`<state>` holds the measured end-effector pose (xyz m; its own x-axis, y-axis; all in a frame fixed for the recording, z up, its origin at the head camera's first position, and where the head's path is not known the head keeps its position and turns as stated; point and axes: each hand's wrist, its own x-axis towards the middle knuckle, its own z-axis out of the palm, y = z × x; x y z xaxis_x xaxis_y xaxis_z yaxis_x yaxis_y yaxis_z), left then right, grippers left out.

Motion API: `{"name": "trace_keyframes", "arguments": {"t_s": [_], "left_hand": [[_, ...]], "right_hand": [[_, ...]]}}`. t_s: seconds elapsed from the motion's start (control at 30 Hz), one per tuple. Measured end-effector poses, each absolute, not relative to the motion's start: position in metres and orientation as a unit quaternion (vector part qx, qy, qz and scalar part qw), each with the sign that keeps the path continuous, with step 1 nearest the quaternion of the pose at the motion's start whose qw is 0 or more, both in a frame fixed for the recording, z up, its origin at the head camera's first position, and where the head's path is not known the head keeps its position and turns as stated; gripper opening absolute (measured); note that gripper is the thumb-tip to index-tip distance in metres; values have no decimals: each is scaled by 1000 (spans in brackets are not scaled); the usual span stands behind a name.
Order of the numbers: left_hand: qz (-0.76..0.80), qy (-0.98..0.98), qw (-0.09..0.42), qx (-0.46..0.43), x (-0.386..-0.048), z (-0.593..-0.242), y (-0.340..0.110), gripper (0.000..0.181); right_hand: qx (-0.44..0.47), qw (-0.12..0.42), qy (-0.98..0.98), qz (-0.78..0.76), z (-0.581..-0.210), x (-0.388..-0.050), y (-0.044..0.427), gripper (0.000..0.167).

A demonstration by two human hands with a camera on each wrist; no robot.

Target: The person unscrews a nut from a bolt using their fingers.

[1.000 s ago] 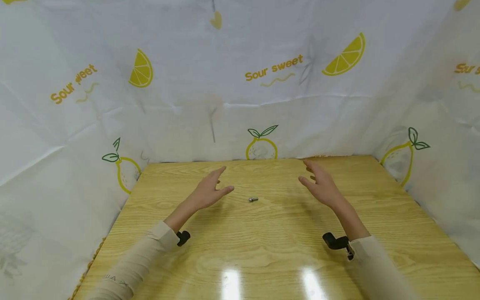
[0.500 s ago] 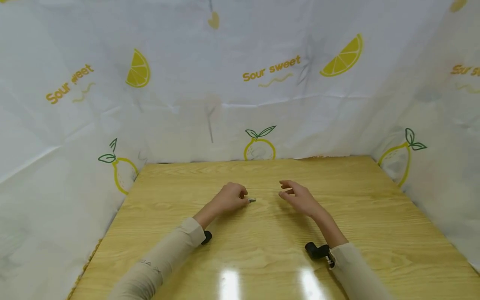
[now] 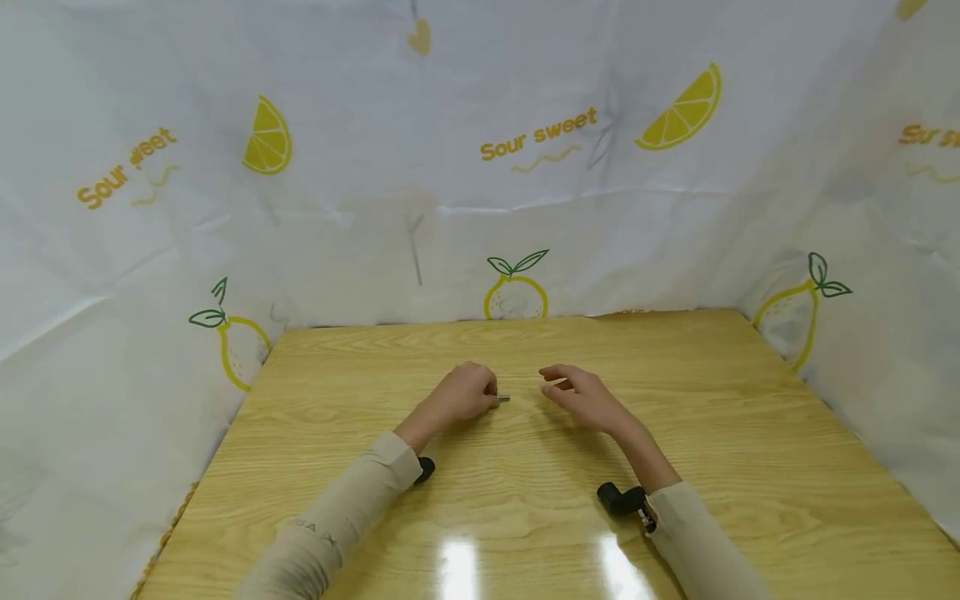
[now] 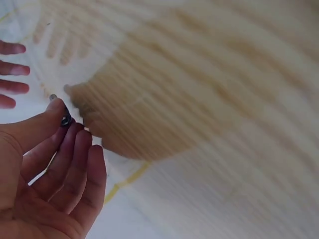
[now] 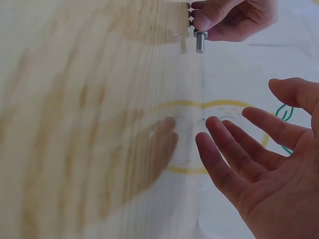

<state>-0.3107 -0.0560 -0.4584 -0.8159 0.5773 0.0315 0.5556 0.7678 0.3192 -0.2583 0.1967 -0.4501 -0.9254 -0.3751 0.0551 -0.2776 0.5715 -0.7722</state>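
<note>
A small silver bolt point(image 3: 505, 398) is pinched between the thumb and fingers of my left hand point(image 3: 465, 392). Its shank points right, toward the other hand. In the left wrist view the round, dark end of the bolt point(image 4: 65, 120) shows below the thumb. The right wrist view has the bolt's shank point(image 5: 200, 44) sticking out from the fingertips, with the rest covered by them. My right hand point(image 3: 588, 400) holds nothing; its fingers are spread and slightly bent, a short gap from the bolt. Its palm and fingers point(image 5: 239, 159) fill the lower right of the right wrist view.
Both hands are over a glossy wooden table point(image 3: 517, 492) that mirrors them. A white cloth point(image 3: 360, 250) printed with lemons hangs behind it and at both sides. Black camera mounts point(image 3: 621, 500) sit at the wrists.
My left hand has moved right to the bolt, which lay on the table, and grips it. My right hand has come left and nearer to it.
</note>
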Motion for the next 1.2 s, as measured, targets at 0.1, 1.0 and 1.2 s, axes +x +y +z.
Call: {"name": "trace_keyframes", "arguments": {"t_s": [0.1, 1.0, 1.2], "left_hand": [[184, 941, 28, 284, -310, -458, -58, 12], [572, 789, 10, 225, -275, -433, -61, 11], [578, 777, -26, 248, -268, -419, -57, 10]], "right_hand": [[-193, 54, 875, -442, -449, -258, 196, 47], [-219, 55, 787, -574, -405, -253, 180, 39], [-227, 46, 784, -576, -395, -250, 177, 37]]}}
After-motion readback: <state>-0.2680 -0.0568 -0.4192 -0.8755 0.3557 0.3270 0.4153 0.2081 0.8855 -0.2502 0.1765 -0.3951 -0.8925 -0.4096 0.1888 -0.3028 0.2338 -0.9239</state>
